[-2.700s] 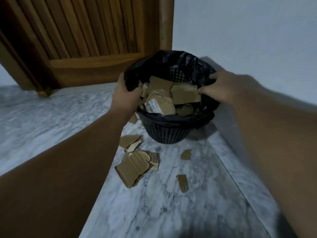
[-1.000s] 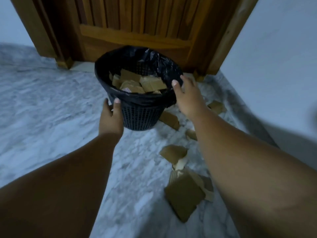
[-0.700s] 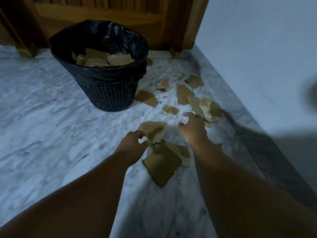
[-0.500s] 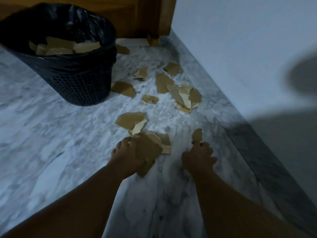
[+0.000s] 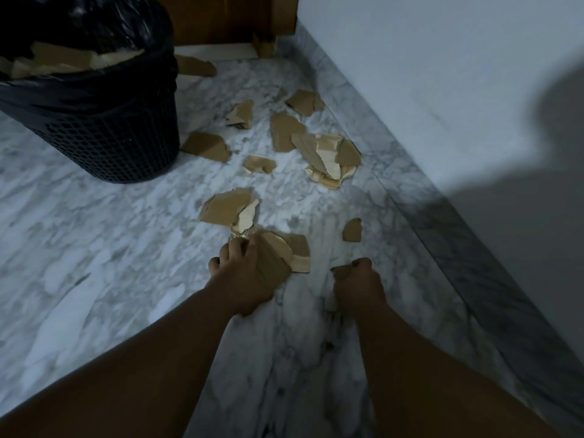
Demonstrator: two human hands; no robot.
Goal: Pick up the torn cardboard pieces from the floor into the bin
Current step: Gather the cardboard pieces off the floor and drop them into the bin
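From the head view, both forearms reach down to the marble floor (image 5: pixel 94 248), with a pale wall (image 5: pixel 442 74) and its grey skirting along the right.

The left hand (image 5: pixel 243 273) has its fingers curled over a large cardboard piece (image 5: pixel 273 263) and grips it. The piece tilts up off the floor at its near edge and overlaps a ribbed scrap (image 5: pixel 298 251) lying just beyond it.

The right hand (image 5: pixel 357 286) is closed into a loose fist, pinching a small dark scrap (image 5: pixel 341 271) between thumb and fingers (only a corner of the scrap shows). A small lone piece (image 5: pixel 352 230) lies on the floor just ahead of this hand.

More torn cardboard is spread between the hands and the bin:
- A folded piece (image 5: pixel 229 207) sits just ahead of the left hand.
- A little crumpled piece (image 5: pixel 259 164) lies further on.
- A heap of several pieces (image 5: pixel 328 159) lies near the skirting.
- A flat wedge (image 5: pixel 207 147) rests just beside the base of the bin.
- Two further pieces (image 5: pixel 241 114) and (image 5: pixel 305 102) lie beyond that.
- One strip (image 5: pixel 196 66) lies by the foot of the wooden door (image 5: pixel 221 20).

The bin (image 5: pixel 107 134), a dark mesh basket, stands upright at the upper left, well apart from both hands. It is lined with a black bag (image 5: pixel 94 90) and holds cardboard pieces (image 5: pixel 63 61) up to about its rim.
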